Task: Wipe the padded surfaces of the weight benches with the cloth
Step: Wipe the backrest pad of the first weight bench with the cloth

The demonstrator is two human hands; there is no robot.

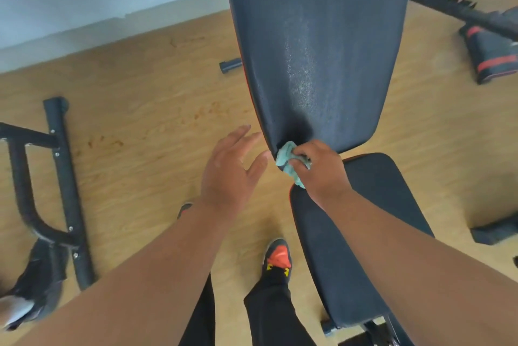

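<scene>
The right hand [319,169] grips the bunched teal cloth [288,162], pressing it on the lower corner of the back pad [316,45]; the seat pad [361,236] lies just behind its fingers. The left hand [229,169] hovers beside, fingers spread wide, holding nothing. The wad could slip off the pad's edge, leaving that corner unwiped.

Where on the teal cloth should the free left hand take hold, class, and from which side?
Grip the cloth's loose bunched left part, coming from the left. The right hand covers its right side, and the open left hand already hovers beside it, near the backrest pad's lower corner.
</scene>
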